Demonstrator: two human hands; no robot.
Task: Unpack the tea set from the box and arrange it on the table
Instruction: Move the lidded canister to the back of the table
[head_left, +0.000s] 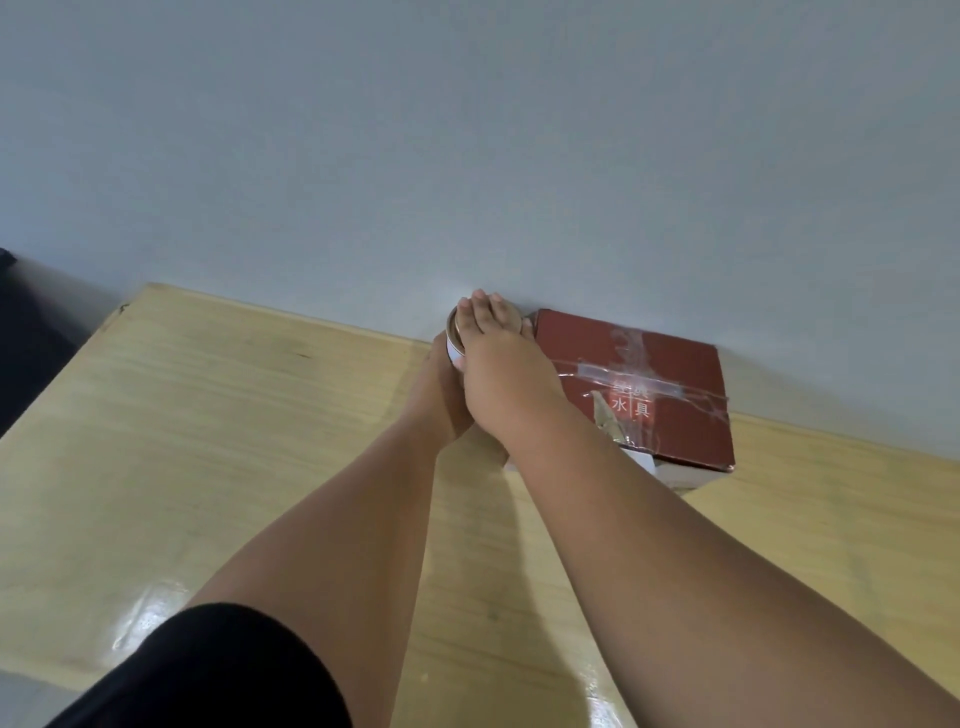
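Hands (498, 384) on rnd white obj (454, 346), beside box (670, 374)

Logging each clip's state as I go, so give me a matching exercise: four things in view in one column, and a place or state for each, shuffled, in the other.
Things:
1. red box
2. round white container
3. right hand
4. black sleeve

Places or states:
A. at the lower left of the view
B. fingers straight, laid over the container
C. crossed with clear tape
D. just left of the box, under a hand

Pairs: 1-C, 2-D, 3-B, 4-A.
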